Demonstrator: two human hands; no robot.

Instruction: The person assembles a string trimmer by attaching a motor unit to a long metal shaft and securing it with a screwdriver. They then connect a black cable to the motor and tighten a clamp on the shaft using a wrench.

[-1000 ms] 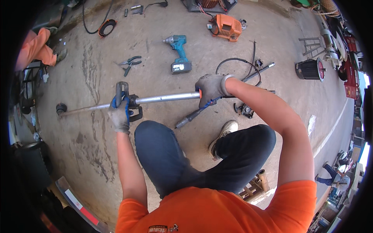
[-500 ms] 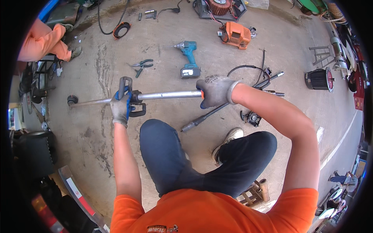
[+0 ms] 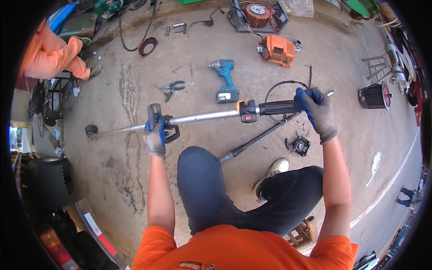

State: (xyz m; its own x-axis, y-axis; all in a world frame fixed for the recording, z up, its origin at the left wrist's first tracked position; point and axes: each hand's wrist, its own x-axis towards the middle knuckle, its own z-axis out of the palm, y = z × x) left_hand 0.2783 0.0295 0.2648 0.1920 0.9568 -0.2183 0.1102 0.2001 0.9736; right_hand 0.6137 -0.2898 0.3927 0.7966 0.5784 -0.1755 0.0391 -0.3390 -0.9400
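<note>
A brush cutter shaft (image 3: 204,116), a long silver tube, crosses in front of my knees with its dark round head (image 3: 91,130) far left. Gloved in grey and blue, my left hand (image 3: 155,135) is closed on the black loop handle (image 3: 173,134) clamped to it. Toward the right end sits a black and orange control housing (image 3: 247,111) with a red switch, then a ribbed black grip (image 3: 279,107). My right hand (image 3: 318,112) is at the grip's far end, its fingers curled; whatever they pinch is hidden.
A teal cordless drill (image 3: 225,78) and pliers (image 3: 172,85) lie beyond the shaft. An orange engine cover (image 3: 278,49) and a copper-wound coil device (image 3: 258,15) are farther off. A second dark shaft (image 3: 261,137) and a starter part (image 3: 299,145) lie near my foot. Another person's orange-clad leg (image 3: 58,58) is far left.
My right hand has slid rightward off the control housing to the grip's end, uncovering the housing and black grip. My left hand stays on the loop handle.
</note>
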